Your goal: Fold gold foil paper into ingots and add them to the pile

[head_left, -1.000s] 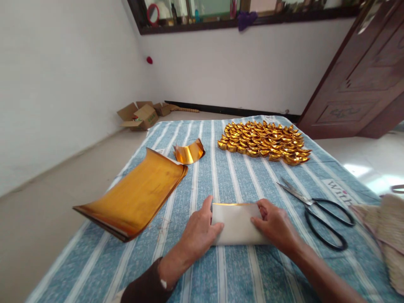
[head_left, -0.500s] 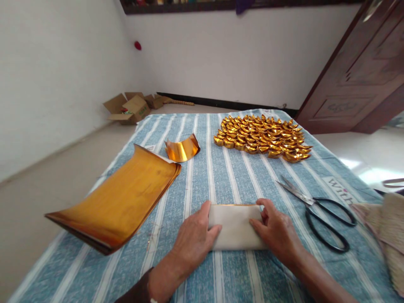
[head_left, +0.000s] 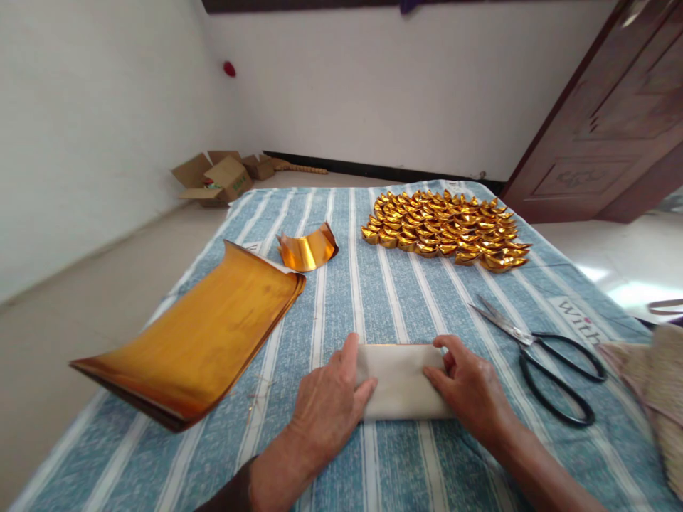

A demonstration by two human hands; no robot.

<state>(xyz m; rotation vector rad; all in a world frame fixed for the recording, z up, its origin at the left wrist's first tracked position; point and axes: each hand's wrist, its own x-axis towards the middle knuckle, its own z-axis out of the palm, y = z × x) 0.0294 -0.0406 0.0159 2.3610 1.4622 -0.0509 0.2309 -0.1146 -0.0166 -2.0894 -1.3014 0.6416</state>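
Observation:
A folded sheet of paper [head_left: 401, 380], white side up with a thin gold edge at its far side, lies on the blue striped cloth [head_left: 373, 291] in front of me. My left hand [head_left: 326, 409] presses down on its left end, thumb along the top corner. My right hand [head_left: 469, 398] presses its right end, fingers curled over the edge. Both hands lie flat on the sheet against the cloth.
A curled stack of gold foil sheets [head_left: 197, 338] lies to the left, with a small curved gold strip [head_left: 306, 250] behind it. Several folded gold ingots [head_left: 445, 231] fill the far right. Black scissors [head_left: 538, 355] lie at right, woven straw [head_left: 651, 391] beyond them.
The view has tilted down slightly. My hands stay pressed on the folded sheet, whose far edge now looks a little flatter.

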